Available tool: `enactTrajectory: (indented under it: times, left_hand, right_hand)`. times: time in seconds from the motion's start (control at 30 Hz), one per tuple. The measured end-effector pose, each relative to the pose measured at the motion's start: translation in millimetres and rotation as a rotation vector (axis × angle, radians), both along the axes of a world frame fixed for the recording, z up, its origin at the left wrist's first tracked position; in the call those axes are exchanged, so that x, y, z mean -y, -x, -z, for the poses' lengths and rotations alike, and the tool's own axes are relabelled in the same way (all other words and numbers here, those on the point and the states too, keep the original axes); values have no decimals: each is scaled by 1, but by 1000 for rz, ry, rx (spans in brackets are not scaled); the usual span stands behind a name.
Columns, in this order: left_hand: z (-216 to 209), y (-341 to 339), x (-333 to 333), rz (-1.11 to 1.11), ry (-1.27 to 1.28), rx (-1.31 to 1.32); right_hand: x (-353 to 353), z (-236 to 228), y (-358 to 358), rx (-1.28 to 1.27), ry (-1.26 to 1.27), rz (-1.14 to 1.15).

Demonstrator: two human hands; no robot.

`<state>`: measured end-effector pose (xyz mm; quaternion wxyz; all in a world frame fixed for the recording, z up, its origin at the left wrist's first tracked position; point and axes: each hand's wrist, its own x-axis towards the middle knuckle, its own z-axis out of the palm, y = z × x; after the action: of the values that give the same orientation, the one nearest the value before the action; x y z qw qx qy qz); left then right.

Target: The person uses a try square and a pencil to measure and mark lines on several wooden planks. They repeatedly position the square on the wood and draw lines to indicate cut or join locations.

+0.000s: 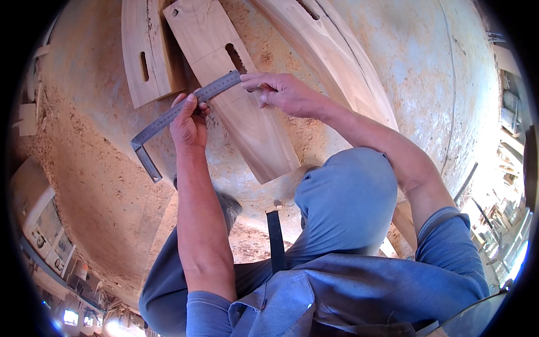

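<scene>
I see my left hand (189, 121) fingers pinching the steel square (179, 109) on the board (247, 121); right hand (281, 92) fingers pressed together beside its tip.

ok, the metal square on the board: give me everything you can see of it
The metal square is a grey steel L-shaped ruler with a long blade and a short leg meeting at a corner at lower left. Fine graduation marks run along the blade. It lies slanted across the wooden board, its long end just left of the board's dark slot, the corner and short leg hanging off over the dusty floor. The left hand pinches the blade near its middle; the right hand sits by its upper tip, contact unclear.
</scene>
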<state>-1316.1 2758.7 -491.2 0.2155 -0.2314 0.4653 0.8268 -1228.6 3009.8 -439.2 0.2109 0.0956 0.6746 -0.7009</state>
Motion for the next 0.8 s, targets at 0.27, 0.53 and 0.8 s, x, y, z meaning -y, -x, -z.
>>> enactTrajectory:
  times: [0.27, 0.53, 0.8]
  left_hand:
    - [1, -1, -1, -2, 4, -1]
    - [1, -1, -2, -16, 8, -10]
    - [0, -2, -1, -21, 4, 20]
  right_hand:
    - [0, 3, -1, -7, 27, 12]
    - [-1, 5, 0, -9, 21, 9]
    - [-29, -21, 6, -23, -241, 190]
